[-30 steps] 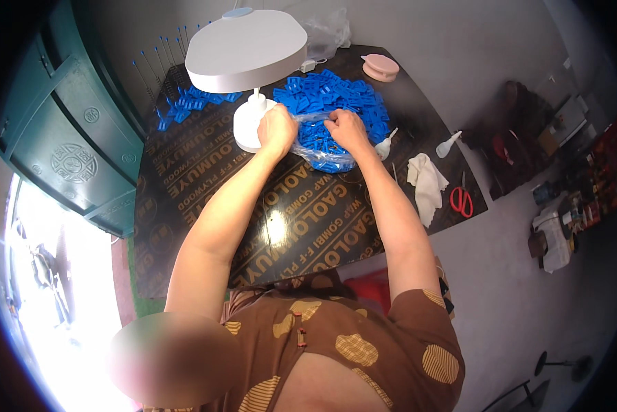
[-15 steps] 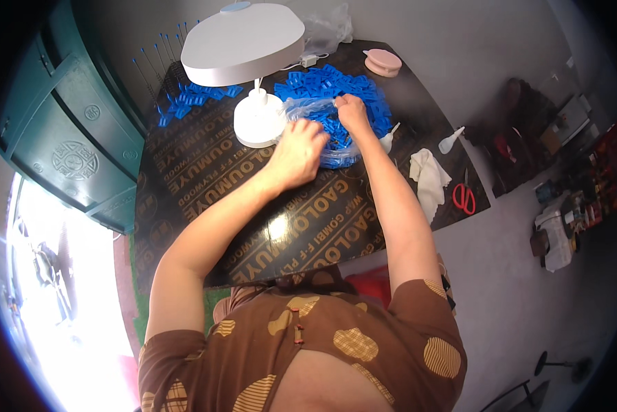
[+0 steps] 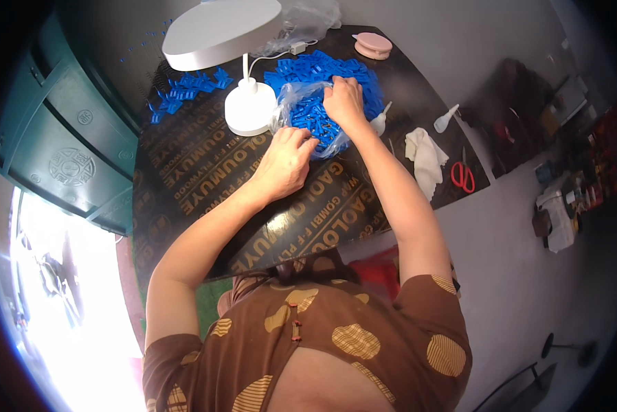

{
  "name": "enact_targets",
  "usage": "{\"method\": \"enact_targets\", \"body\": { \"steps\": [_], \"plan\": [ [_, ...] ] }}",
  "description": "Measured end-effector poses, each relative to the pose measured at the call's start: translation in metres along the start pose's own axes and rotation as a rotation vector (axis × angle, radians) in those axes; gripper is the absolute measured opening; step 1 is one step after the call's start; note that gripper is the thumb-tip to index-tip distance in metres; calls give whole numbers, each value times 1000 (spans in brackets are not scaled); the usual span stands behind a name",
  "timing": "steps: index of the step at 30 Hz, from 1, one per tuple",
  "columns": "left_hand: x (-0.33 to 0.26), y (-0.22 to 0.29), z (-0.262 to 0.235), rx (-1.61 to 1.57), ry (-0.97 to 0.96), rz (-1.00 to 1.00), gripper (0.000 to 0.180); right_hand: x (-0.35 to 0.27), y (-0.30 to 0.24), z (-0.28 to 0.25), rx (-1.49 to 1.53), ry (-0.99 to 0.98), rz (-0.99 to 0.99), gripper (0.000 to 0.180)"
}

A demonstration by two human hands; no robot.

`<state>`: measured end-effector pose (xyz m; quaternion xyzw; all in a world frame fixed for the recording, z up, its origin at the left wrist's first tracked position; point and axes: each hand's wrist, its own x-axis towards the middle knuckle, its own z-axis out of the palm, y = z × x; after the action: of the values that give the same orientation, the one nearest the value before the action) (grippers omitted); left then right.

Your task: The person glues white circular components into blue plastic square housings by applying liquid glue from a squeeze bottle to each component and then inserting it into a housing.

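Observation:
A clear plastic bag [image 3: 296, 92] stands open on the dark table, filled with small blue plastic pieces [image 3: 315, 118]. My left hand [image 3: 286, 159] is closed on the bag's near left rim with curled fingers. At the far right of the opening, my right hand [image 3: 344, 103] grips the rim, its fingertips partly hidden. Behind the bag spreads a heap of flat blue plastic parts [image 3: 322, 65]. A white lamp [image 3: 249, 108] rises just left of the bag.
More blue parts [image 3: 185, 88] lie at the far left, near thin upright blue-tipped rods. On the right are a white squeeze bulb [image 3: 442, 122], a pale cloth [image 3: 425, 159] and red-handled scissors [image 3: 462, 177]. A pink round case [image 3: 372, 46] sits at the back.
The bag's mouth is spread wider, showing more of the blue pieces. My left hand has shifted toward me and left, and my right hand stays at the far rim. The view has moved slightly.

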<state>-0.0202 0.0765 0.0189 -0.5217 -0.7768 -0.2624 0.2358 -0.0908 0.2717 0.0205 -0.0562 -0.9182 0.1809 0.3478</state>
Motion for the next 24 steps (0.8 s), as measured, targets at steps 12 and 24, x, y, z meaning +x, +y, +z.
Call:
{"method": "enact_targets", "body": {
  "steps": [12,24],
  "plan": [
    [-45,28,-50,-47,-29,-88,37,-149,-9,-238,-16,495,-528,32],
    [-77,31,-59,-163,50,-272,23,-421,327,-282,-496,586,1085,37]
  ]
}}
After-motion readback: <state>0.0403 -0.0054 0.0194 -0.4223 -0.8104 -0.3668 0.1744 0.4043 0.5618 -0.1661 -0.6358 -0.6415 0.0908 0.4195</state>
